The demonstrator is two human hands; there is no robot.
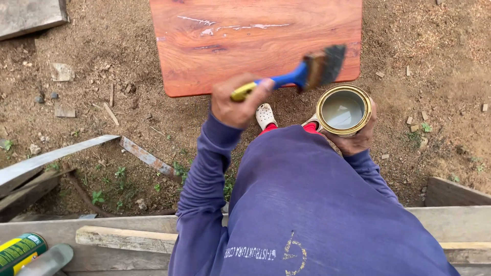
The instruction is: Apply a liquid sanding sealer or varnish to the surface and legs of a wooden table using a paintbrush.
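Note:
My left hand [236, 105] is shut on the yellow-and-blue handle of a wide paintbrush [312, 70], whose dark bristles hang over the near right corner of a glossy reddish-brown wooden board [255, 41] lying on the dirt. My right hand [360, 139] holds an open round metal can [342, 110] from below, just right of the brush. The can has pale liquid in it. A white shoe [265, 115] shows between my arms, at the board's near edge.
Bare dirt with wood scraps and small stones surrounds the board. A grey metal strip [51, 156] and a rusty bar [146, 156] lie at the left. Weathered planks [123, 237] cross the bottom, with a green spray can [18, 250] at the lower left corner.

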